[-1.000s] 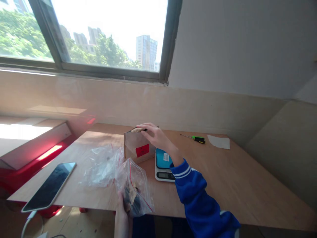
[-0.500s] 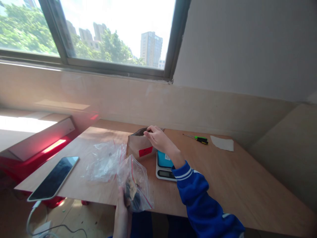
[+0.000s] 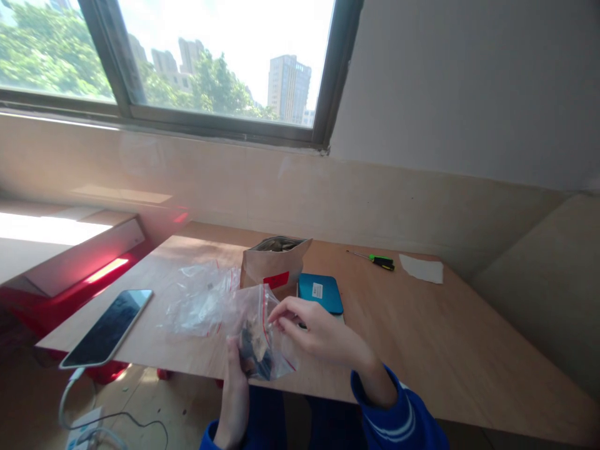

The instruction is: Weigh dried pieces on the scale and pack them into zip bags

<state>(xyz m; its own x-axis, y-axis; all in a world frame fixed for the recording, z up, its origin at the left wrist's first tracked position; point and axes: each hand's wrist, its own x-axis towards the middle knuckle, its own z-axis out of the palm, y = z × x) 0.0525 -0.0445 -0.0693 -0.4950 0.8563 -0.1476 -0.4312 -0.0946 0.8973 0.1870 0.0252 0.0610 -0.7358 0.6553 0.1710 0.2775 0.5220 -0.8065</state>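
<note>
A clear zip-lock bag [image 3: 277,350] with a red seal line is in my left hand [image 3: 235,372], tilted over the table's front edge. Dark and tan dry pieces [image 3: 257,350] fill its lower part; what exactly they are I cannot make out. My right hand [image 3: 309,328] has its fingers bent together at the bag's red-lined edge, seemingly pinching it. Just behind stands a brown paper pouch [image 3: 255,267], its mouth open, with a red label and brownish contents. Partly behind my right hand is a small scale with a blue top [image 3: 325,294].
Several empty clear zip-lock bags [image 3: 199,303] lie left of the pouch. A phone [image 3: 109,328] on a charging cable rests at the table's left edge. Screwdrivers [image 3: 380,261] and a torn white paper [image 3: 422,269] lie at the back right of the wooden table [image 3: 435,350].
My right hand has left the paper pouch's mouth and come forward to the zip-lock bag's edge. My left hand still holds that bag, now slightly higher in view.
</note>
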